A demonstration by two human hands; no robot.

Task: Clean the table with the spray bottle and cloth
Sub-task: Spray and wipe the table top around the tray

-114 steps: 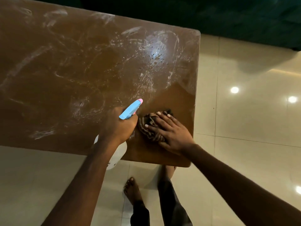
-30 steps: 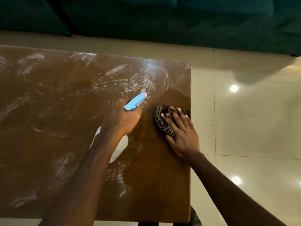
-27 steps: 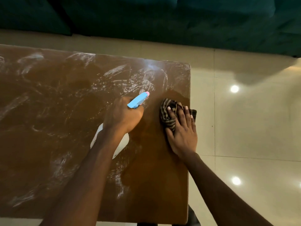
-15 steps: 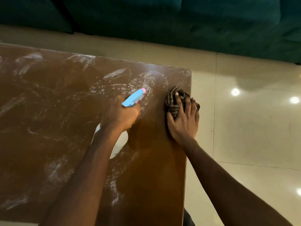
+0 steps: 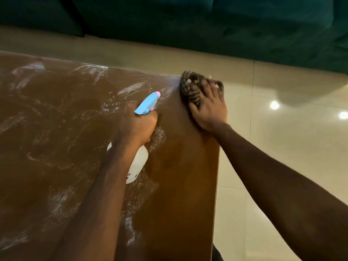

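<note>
At the far right corner of the brown table [image 5: 178, 185], my right hand [image 5: 209, 108] presses a bunched striped cloth [image 5: 190, 89] flat against the wood, fingers spread over it and partly over the table's edge. I judge the splayed hand is there to put weight across the whole wad, so it scrubs rather than skids. The cloth sits right at the corner, part of it overhanging the right edge above the pale tiled floor [image 5: 282, 147].

My left hand [image 5: 137, 127] is wrapped tight around the neck of the spray bottle [image 5: 138, 162], its white body hanging down under my wrist and just above the tabletop; whether it touches the wood I cannot tell. The blue trigger head with its pink nozzle [image 5: 157, 94] points toward the far right, roughly at the cloth, which looks to me like keeping the spray ready for the next patch. The two hands are near each other but apart.

A strip along the right side of the table reads dark and streak-free, while the middle and left carry whitish smears of cleaner. By my reckoning the job is well short of done, with most of the surface left to wipe. A dark green sofa [image 5: 207, 25] runs along the far side.
</note>
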